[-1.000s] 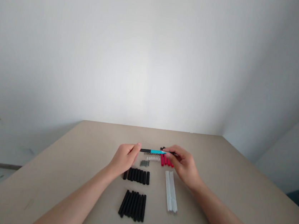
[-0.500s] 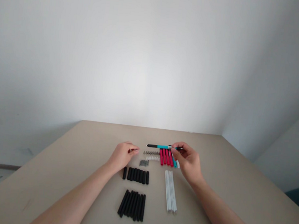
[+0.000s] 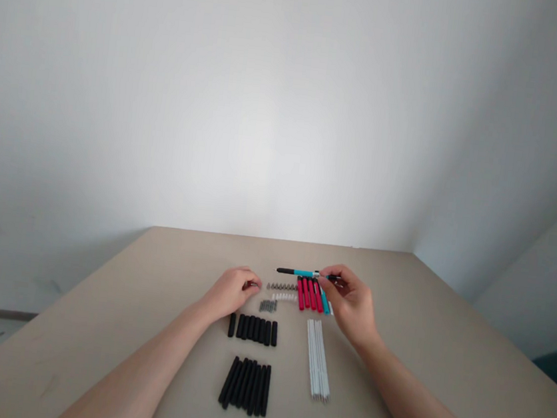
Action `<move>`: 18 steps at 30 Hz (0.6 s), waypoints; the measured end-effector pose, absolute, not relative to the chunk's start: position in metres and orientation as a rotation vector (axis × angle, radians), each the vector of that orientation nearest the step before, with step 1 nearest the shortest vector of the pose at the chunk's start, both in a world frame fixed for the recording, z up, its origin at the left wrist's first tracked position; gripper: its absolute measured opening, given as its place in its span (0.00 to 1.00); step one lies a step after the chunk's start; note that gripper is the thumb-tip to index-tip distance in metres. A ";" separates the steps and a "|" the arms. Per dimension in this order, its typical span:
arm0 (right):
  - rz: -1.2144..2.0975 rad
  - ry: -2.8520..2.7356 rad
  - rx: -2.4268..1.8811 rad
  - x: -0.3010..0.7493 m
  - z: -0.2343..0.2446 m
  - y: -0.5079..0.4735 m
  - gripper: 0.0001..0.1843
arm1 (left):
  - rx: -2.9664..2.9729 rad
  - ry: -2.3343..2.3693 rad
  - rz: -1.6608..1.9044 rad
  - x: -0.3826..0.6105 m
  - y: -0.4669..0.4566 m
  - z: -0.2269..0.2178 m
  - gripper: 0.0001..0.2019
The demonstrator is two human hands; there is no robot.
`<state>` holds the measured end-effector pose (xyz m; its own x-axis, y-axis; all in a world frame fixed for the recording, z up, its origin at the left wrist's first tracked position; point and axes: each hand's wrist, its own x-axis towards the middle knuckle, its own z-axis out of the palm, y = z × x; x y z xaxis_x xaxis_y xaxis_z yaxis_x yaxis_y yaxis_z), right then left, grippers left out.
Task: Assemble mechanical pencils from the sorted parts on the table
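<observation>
Pointing leftward over the far part of a tan table (image 3: pixel 122 298), a black-and-blue pen (image 3: pixel 304 273) is held nearly level in the right hand (image 3: pixel 348 304), its rear end clamped between thumb and fingertips. The grip is set at the back, apparently so that the black front half and the tip are left uncovered and in plain sight. Near that tip, the left hand (image 3: pixel 231 292) is poised with its fingers curled toward the thumb; whether they meet, or pinch something small, cannot be told.

Around the hands, parts are grouped by kind, seemingly so that each sort can be found at a glance. Red tubes (image 3: pixel 308 293) are lined up beside a blue tube (image 3: pixel 325 301), with small metal cones (image 3: pixel 282 287) and white plugs (image 3: pixel 284 297) set out in short rows, likely so that each piece can be picked up singly. Springs (image 3: pixel 268 306) are bunched just nearer. Closest to the body, short black sleeves (image 3: pixel 257 329) and longer black tubes (image 3: pixel 243 386) are laid side by side, while white refills (image 3: pixel 318 361) are bundled to their right
</observation>
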<state>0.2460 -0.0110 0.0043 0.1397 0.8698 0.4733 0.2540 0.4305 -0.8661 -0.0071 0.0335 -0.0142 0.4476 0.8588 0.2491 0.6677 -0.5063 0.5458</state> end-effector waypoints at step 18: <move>0.565 -1.422 -1.083 0.246 0.006 -0.013 0.09 | 2.302 1.273 0.735 -0.005 0.031 -0.011 0.08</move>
<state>0.2457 -0.0132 0.0063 0.1344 0.8568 0.4979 0.2816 0.4487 -0.8482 -0.0053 0.0305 -0.0109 0.4448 0.8604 0.2488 0.6458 -0.5006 0.5766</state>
